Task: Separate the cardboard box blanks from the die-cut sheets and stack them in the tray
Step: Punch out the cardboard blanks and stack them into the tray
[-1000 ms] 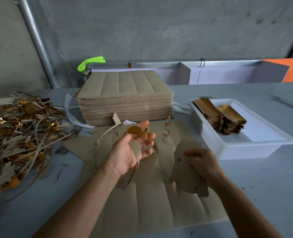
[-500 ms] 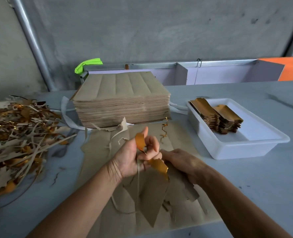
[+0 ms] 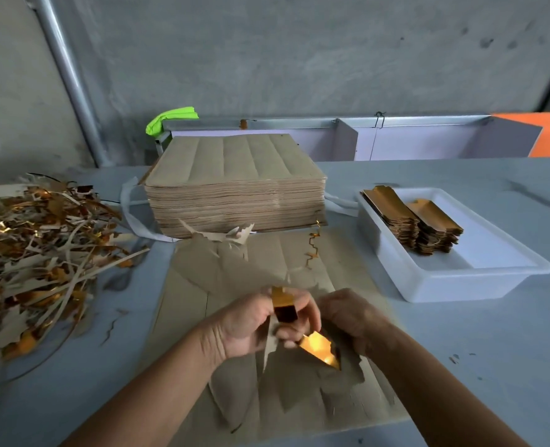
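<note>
Where the grey counter begins at left, one tangled heap of thin kraft and gold-foil offcuts lies. One squared stack of ribbed brown die-cut sheets stands behind. Left hand and right hand both grip a gold-faced blank over a torn sheet. Two piles of blanks sit in one white plastic tray.

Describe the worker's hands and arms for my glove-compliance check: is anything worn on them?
Nothing is worn. The left hand and right hand are ungloved, with no rings, watch or bands visible. Both forearms are bare to the frame edge; no sleeves show.
</note>
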`<state>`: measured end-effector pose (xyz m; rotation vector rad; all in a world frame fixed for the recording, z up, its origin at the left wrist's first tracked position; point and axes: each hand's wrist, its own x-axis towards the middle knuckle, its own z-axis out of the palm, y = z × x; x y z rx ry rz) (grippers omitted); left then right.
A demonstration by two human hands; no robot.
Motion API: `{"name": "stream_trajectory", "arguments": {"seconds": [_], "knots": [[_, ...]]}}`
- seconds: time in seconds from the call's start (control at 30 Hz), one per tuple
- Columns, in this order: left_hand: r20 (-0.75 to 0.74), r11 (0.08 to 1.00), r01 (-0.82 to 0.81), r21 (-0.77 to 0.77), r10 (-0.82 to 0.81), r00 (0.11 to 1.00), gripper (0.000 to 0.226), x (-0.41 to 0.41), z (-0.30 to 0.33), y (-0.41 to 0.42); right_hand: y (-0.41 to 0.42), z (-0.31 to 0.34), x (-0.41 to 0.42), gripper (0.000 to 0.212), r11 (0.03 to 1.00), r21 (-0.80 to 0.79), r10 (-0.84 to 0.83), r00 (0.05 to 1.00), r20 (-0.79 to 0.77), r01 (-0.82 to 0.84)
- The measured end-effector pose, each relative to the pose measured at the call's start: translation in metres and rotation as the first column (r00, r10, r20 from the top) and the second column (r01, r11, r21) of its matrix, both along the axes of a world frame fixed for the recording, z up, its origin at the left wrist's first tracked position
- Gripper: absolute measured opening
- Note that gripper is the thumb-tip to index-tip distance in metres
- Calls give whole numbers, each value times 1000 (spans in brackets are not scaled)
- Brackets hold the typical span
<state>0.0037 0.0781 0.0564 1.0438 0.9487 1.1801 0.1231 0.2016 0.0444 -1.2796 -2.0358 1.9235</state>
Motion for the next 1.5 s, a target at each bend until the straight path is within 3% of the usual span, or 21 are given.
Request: {"name": "stream_trajectory", "arguments": {"seconds": [0.1,0.23,0.43,0.47,0.57,0.6,0.63,0.7,0.77,0.83,0.9,0.93,0.97,1.03,1.1,1.17,1.2,1.27,1.33,1.4,1.5], "knots": [[-129,998,-48,-35,43,991,18,-8,-3,-15,10,-2,2,10,953,136,-259,962,-91,270],[-257,987,-25,-160,-17,966,27,-8,-8,-32,21,-8,5,14,899,240,-345,930,-129,366],[-663,907,-252,-337,-39,747,25,-25,-10,-46,32,-6,8,11,883,222,-394,909,-132,415],[-748,887,-340,-312,-9,664,23,-35,-8,-48,36,-5,11,10,877,209,-411,901,-141,433],[-961,753,-657,-28,161,225,20,-60,-1,-45,42,-3,17,8,899,154,-394,910,-128,411],[-957,704,-709,34,227,179,22,-65,-1,-42,42,-3,17,6,916,126,-369,923,-109,381],[-938,683,-730,36,274,210,25,-68,-2,-39,41,-2,17,4,930,91,-347,934,-88,355],[-883,709,-703,-62,289,370,31,-69,-6,-33,39,-1,18,4,949,-5,-315,948,-56,315],[-853,714,-692,-104,295,432,33,-68,-13,-28,38,1,19,10,954,-104,-285,958,-31,281],[-852,616,-788,-11,407,330,30,-72,-16,-25,41,0,23,21,947,-168,-279,960,-21,272],[-880,447,-884,134,465,102,23,-80,-16,-26,46,-1,27,28,933,-195,-314,949,-33,302],[-907,435,-886,159,420,43,22,-83,-15,-28,48,-2,29,31,929,-199,-325,945,-32,312],[-939,490,-862,128,341,55,28,-85,-13,-29,49,-3,31,34,929,-202,-320,947,-25,309],[-972,663,-746,-63,130,197,65,-80,-8,-30,47,-6,32,37,938,-211,-283,959,-15,274],[-978,776,-601,-191,-97,186,92,-65,3,-28,41,-9,31,38,943,-242,-244,969,-38,228],[-978,845,-499,-191,-124,165,91,-50,9,-21,34,-10,29,33,942,-271,-227,970,-83,197],[-971,849,-502,-164,-49,235,83,-44,8,-16,30,-11,28,28,946,-266,-221,969,-111,185],[-862,764,-630,-140,219,458,60,-32,2,-4,24,-12,27,16,957,-242,-206,963,-176,161],[-618,608,-741,-285,474,627,57,-21,-6,6,18,-14,27,3,970,-214,-165,958,-236,115],[-386,496,-728,-473,626,677,63,-19,-15,15,14,-17,27,18,981,-180,-120,955,-271,72],[-144,404,-706,-582,803,578,44,-27,-27,17,9,-21,28,22,986,-165,-51,957,-287,3]]}}
